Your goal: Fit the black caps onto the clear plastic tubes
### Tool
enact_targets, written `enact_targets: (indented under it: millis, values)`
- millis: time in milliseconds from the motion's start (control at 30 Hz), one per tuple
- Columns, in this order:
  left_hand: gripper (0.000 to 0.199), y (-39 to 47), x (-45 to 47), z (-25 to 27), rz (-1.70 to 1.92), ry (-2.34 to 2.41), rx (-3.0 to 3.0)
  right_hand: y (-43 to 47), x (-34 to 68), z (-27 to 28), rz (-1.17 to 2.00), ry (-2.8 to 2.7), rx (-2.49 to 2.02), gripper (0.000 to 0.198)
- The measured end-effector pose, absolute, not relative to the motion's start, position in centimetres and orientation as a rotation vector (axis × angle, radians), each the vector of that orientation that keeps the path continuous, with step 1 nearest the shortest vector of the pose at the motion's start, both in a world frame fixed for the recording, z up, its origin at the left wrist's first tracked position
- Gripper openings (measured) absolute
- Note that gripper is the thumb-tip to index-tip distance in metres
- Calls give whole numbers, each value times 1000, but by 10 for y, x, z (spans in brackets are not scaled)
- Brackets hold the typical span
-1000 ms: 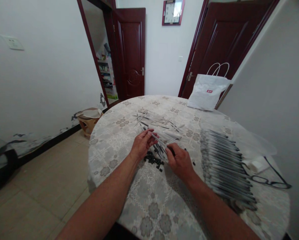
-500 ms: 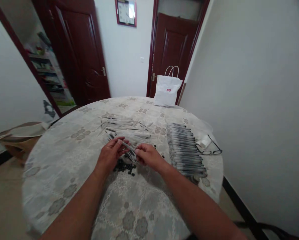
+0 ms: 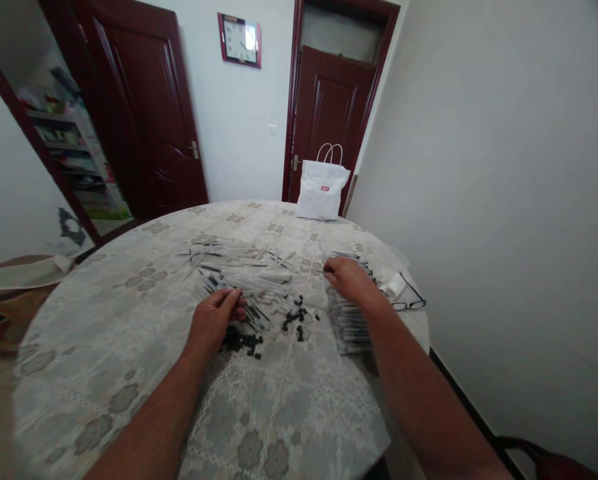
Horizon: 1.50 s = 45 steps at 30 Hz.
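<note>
My left hand (image 3: pixel 216 317) rests by the pile of pen parts, thumb and fingers curled together; what they pinch, if anything, is hidden. Beside its fingertips lie dark, thin refills (image 3: pixel 256 313), with white pen barrels (image 3: pixel 266 277) beyond. Small black caps (image 3: pixel 241 340) are heaped just below that hand. My right hand (image 3: pixel 349 277) reaches over a row of grey pens (image 3: pixel 353 323) on the right, its fingers closed at the row's far left edge. A pen appears to be in that pinch, mostly hidden by the fingers.
More black caps (image 3: pixel 295 317) lie scattered mid-table. Eyeglasses (image 3: pixel 409 305) and a small white object (image 3: pixel 393 285) are right of the pens. A white paper bag (image 3: pixel 323 193) stands at the back of the round table with its patterned cloth (image 3: pixel 259 413).
My hands have parted. The right hand moved from the middle, where both held a pen, rightward to the pen row; the left stayed by the parts. The view shifted slightly.
</note>
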State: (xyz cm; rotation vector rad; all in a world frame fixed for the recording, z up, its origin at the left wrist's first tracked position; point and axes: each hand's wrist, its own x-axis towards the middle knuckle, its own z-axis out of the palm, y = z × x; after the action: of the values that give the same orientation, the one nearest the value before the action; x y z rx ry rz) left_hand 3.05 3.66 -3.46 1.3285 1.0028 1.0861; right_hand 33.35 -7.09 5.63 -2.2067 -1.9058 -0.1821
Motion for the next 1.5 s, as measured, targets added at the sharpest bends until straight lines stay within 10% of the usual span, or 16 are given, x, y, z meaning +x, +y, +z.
enact_targets:
  millis: [600, 1500]
  values:
    - [42, 42, 28, -42, 1112, 1113, 1457, -39, 424, 20, -408, -1623, -2603, 38]
    - [30, 35, 31, -37, 1138, 1062, 1305, -17, 233, -20, -158, -1988, -2386, 28]
